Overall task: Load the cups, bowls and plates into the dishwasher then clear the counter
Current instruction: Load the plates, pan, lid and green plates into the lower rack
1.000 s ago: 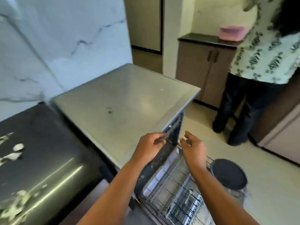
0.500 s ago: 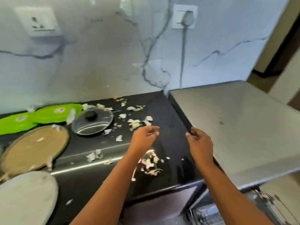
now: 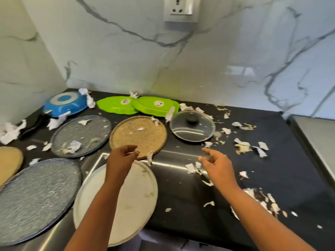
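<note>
**Kid:** Black counter (image 3: pixel 272 178), and so messy! Why were all the plates lying flat on it?

**Helper:** They looked like they were waiting to go in the dishwasher. A white plate (image 3: pixel 137 196) sat nearest, at the front edge. A brown plate (image 3: pixel 137 136) was just behind it. Two gray plates (image 3: pixel 81 134) lay to the left. Two green plates (image 3: pixel 137 105) were at the back by the wall, beside a blue pan (image 3: pixel 65 104) turned upside down.

**Kid:** And the white bits?

**Helper:** Torn paper scraps (image 3: pixel 243 147), all over. Those probably needed clearing later.

**Kid:** What were the hands doing?

**Helper:** The left hand (image 3: pixel 121 160) hung over the white plate's far rim, close to the brown one. Its fingers (image 3: pixel 130 151) were curled and half open, holding nothing.

**Kid:** The other one?

**Helper:** The right hand (image 3: pixel 215 163) hung over the bare counter, near the glass lid (image 3: pixel 192 127). Its fingers were spread loose, gripping nothing. I couldn't see any cups or bowls.
</note>
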